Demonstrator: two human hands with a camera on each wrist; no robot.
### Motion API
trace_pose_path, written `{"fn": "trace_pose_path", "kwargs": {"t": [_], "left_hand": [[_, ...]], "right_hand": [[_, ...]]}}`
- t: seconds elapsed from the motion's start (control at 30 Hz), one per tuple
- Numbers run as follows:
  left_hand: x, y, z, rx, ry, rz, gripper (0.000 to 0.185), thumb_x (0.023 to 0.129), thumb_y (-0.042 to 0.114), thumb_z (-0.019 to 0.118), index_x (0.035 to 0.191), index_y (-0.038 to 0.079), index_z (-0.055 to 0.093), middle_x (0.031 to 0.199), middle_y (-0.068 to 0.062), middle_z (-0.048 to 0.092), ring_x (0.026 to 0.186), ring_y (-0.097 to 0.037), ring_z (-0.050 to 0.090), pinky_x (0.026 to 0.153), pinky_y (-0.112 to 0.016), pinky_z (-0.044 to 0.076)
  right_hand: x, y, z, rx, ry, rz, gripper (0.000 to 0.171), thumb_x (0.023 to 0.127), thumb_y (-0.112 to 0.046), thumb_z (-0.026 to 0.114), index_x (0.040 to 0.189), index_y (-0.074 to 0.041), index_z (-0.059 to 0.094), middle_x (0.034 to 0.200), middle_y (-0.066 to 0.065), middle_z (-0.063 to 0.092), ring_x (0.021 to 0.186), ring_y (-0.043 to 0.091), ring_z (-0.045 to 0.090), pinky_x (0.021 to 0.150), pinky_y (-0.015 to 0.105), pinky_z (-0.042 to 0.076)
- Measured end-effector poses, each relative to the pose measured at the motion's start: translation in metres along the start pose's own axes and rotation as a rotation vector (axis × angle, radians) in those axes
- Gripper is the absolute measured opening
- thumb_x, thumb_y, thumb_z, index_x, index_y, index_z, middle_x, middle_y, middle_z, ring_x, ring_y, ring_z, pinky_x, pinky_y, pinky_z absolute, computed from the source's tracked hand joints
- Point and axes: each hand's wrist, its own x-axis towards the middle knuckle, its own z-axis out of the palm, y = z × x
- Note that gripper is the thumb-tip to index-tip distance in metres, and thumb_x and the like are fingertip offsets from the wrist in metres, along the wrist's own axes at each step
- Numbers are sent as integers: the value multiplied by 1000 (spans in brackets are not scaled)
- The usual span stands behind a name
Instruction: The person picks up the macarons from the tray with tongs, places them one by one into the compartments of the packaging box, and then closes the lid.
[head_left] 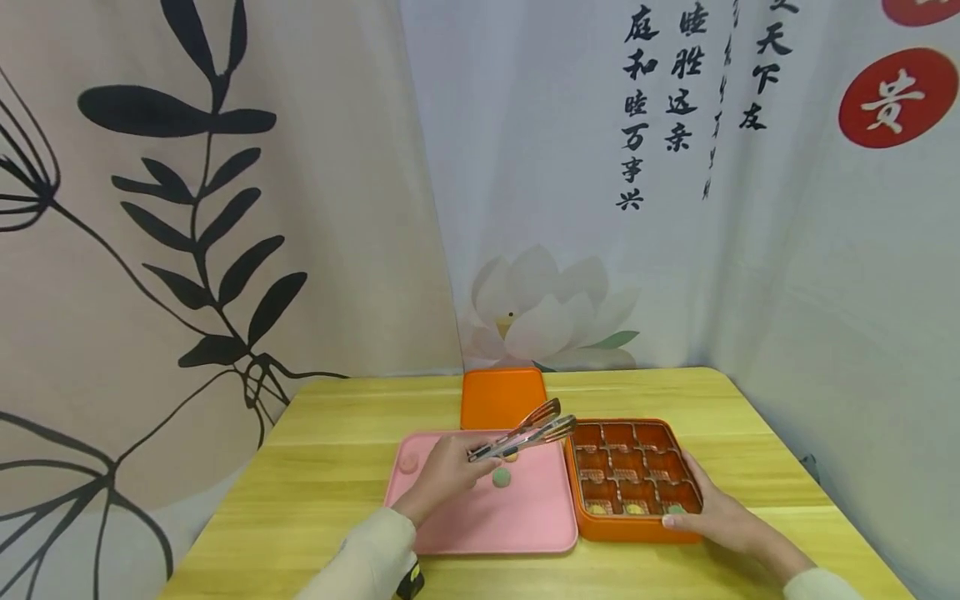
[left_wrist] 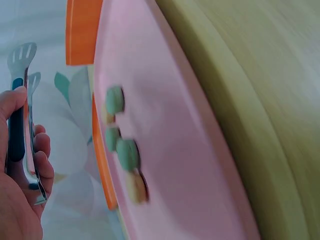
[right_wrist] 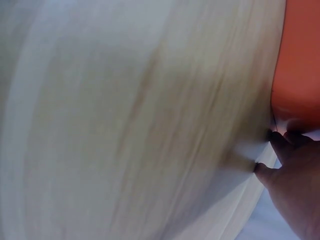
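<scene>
**Tongs up over pink tray, box steadied**

Head view: left hand [head_left: 444, 473] curled round metal tongs [head_left: 525, 432], lifted above pink tray [head_left: 517, 521], tips pointing twd the orange box [head_left: 633, 527]. Tray holds a few small sweets [head_left: 501, 477]. Right hand [head_left: 714, 515] lies along the box's near right corner, fingers fairly straight on its rim. Box has compartments; front row holds sweets. Orange lid [head_left: 502, 397] lies behind tray, all on the yellow bench [head_left: 337, 450].

Left wrist: fingers [left_wrist: 42, 150] wrapped on tongs [left_wrist: 22, 75], arms nearly together; green sweets [left_wrist: 128, 152] blurred on tray [left_wrist: 200, 150].

Right wrist: blurry; fingertips [right_wrist: 278, 140] touch box wall [right_wrist: 300, 60], bench [right_wrist: 125, 125] alongside.
</scene>
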Motion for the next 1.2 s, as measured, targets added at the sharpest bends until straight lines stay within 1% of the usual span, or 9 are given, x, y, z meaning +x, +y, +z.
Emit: {"fn": "trace_pose_path", "kwargs": {"t": [0.1,0.2,0.37,0.5,0.63,0.7,0.8,0.93,1.2], "left_hand": [[-9,-10,-13,24,28,-34,15,87,26,78,101,22,76,73,10,64,52,-4,51,47,-22,43],[-17,-20,-24,58,73,-47,16,86,25,78,101,20,77,75,12,65,55,-4,50,49,-21,40],[-32,-36,-43,120,148,-74,13,85,22,79,97,20,76,76,11,64,58,-6,47,52,-22,38],[-46,-47,-60,155,193,-153,16,84,22,80,98,17,76,75,7,63,57,-7,45,50,-23,38],[-61,-57,-76,167,224,-255,26,85,36,79,102,16,77,73,5,63,57,-9,49,49,-24,40],[-70,-62,-82,171,246,-292,30,85,38,78,104,15,77,74,5,64,57,-10,50,48,-25,41],[-83,-70,-89,188,259,-328,30,86,35,78,105,13,76,68,5,61,52,-10,48,44,-26,39],[-97,-79,-94,221,268,-343,30,85,31,78,106,10,76,62,6,55,49,-10,44,42,-25,37],[-116,-88,-97,250,268,-361,24,85,27,79,102,11,76,62,7,55,51,-10,43,44,-25,35]], "right_hand": [[1,1,0,-2,0,-5,114,90,-25,73,154,-6,-19,151,43,10,129,48,43,102,56,38],[1,2,0,-12,3,-9,113,90,-25,73,155,-6,-18,151,43,12,127,46,46,99,53,40],[-2,2,-1,-36,12,11,114,90,-28,73,155,-6,-17,151,44,11,125,46,48,97,57,41],[-1,1,-1,-51,11,25,114,90,-31,73,155,-5,-18,151,44,10,126,48,46,99,59,40],[1,1,-1,-73,15,40,115,90,-34,72,155,-6,-18,152,43,10,126,49,46,98,61,40],[0,1,-1,-89,18,41,115,90,-35,72,155,-6,-18,151,43,10,125,50,46,97,63,40],[0,1,-1,-88,14,38,114,90,-35,72,155,-6,-18,150,44,12,123,49,49,95,62,41],[-1,0,-2,-79,10,40,113,91,-34,71,155,-6,-18,150,44,14,121,47,51,94,61,42],[-1,0,-2,-121,8,48,113,91,-34,71,155,-4,-17,149,45,12,120,50,50,93,64,42]]}}
